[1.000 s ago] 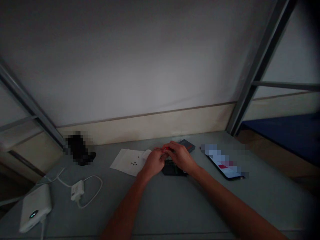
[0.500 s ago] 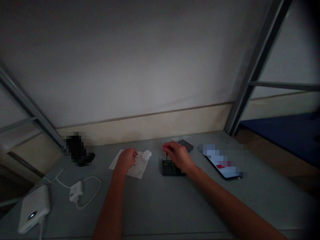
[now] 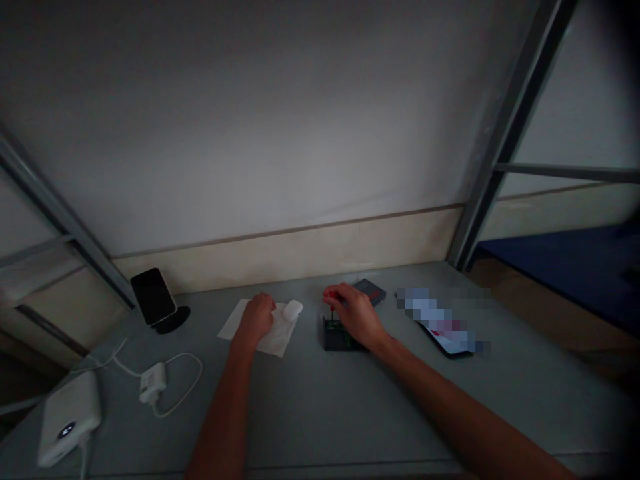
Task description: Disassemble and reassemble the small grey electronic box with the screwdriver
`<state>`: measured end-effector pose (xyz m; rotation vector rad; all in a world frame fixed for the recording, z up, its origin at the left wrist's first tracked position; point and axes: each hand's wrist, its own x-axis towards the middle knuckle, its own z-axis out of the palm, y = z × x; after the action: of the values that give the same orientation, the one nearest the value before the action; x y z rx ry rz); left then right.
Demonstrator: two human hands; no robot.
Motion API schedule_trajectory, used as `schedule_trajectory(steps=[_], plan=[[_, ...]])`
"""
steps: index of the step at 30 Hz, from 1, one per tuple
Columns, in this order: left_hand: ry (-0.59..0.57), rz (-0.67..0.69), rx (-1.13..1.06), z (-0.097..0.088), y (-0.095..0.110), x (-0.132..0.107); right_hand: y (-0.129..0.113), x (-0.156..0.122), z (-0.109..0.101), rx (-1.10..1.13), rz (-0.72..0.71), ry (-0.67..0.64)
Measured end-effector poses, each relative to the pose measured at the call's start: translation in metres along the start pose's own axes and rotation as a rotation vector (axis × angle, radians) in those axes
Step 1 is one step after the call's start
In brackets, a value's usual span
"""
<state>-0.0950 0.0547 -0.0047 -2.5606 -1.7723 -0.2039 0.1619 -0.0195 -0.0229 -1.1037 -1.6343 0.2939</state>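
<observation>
My right hand [image 3: 355,310] grips a red-handled screwdriver [image 3: 331,295] upright. Its thin shaft points down into a small dark case [image 3: 345,343] with a green circuit board inside. Part of the case is hidden behind this hand. My left hand [image 3: 259,317] rests over a sheet of white paper [image 3: 279,341], its fingers curled together; what they pinch, if anything, cannot be made out. Just right of those fingers, a small white rounded object [image 3: 292,310] lies on the paper. A dark flat cover [image 3: 371,291] is on the desk behind my right hand.
On the right lies a phone with its screen lit [image 3: 443,327]. At the back left, another phone [image 3: 153,297] leans on a round black stand [image 3: 173,320]. A white power bank [image 3: 70,417] and a white adapter with cable [image 3: 153,382] occupy the left side. Metal posts flank the desk.
My left hand has turned and lowered slightly over the paper, covering the small dark specks seen beside its fingers. The right hand stays at the case with the screwdriver, fingers shifted slightly.
</observation>
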Motion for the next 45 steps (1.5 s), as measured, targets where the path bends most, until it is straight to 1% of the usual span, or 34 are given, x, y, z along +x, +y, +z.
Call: schedule_trajectory(steps=[3,5,7,9,12,15,17,20,26,31,38,45], plan=[[0.111,0.048,-0.047,0.0,0.018,0.002,0.003,0.002,-0.002,0.013,0.005,0.002],[0.197,0.123,-0.139,0.002,0.038,0.001,0.004,0.006,-0.008,0.032,0.024,0.008],[0.234,0.219,-0.239,0.006,0.062,-0.002,0.004,0.01,-0.02,0.057,0.055,0.051],[0.224,0.334,-0.31,0.011,0.086,-0.008,0.003,0.012,-0.033,0.085,0.074,0.123],[0.212,0.452,-0.358,0.018,0.114,-0.017,0.002,0.006,-0.05,0.107,0.024,0.224],[0.201,0.476,-0.361,0.022,0.13,-0.023,0.002,-0.005,-0.057,0.059,-0.042,0.268],[0.195,0.458,-0.358,0.022,0.135,-0.024,0.001,-0.01,-0.058,0.04,-0.06,0.261],[0.192,0.439,-0.378,0.022,0.136,-0.023,-0.001,-0.012,-0.056,0.044,-0.055,0.22],[0.192,0.498,-0.461,0.025,0.132,-0.021,-0.002,-0.011,-0.056,0.022,-0.067,0.129],[0.21,0.49,-0.472,0.025,0.132,-0.021,0.002,-0.011,-0.056,-0.034,-0.134,0.13],[0.217,0.467,-0.477,0.024,0.131,-0.021,0.001,-0.011,-0.057,-0.035,-0.16,0.099],[0.186,0.469,-0.493,0.023,0.135,-0.024,-0.003,-0.011,-0.059,-0.044,-0.15,0.042]])
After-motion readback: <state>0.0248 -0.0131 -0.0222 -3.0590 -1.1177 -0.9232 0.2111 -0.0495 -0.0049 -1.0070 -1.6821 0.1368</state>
